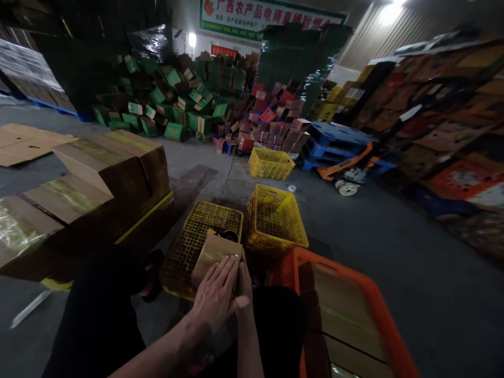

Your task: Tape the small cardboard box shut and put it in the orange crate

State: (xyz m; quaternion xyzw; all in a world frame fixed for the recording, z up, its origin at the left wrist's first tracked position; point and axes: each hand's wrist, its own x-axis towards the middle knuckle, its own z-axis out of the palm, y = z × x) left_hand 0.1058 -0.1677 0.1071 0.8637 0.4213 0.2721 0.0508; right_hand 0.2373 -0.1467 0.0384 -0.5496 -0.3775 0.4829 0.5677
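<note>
A small brown cardboard box (210, 251) rests in front of me, over a flat yellow plastic crate (189, 239). My left hand (214, 296) lies flat on the near top of the box with its fingers stretched out together. My right hand (244, 283) is pressed against the box's right side, thumb touching the left hand; most of its fingers are hidden behind the box and the left hand. A dark round object shows just past the box's far edge.
An upright yellow basket (275, 218) stands right of the crate, another yellow basket (270, 163) farther back. An orange crate (354, 299) holding flat cardboard is near right. Stacked flat cartons (98, 173) fill the left. Green and red box piles, blue pallets (338, 137) and a pallet jack (346, 176) stand behind.
</note>
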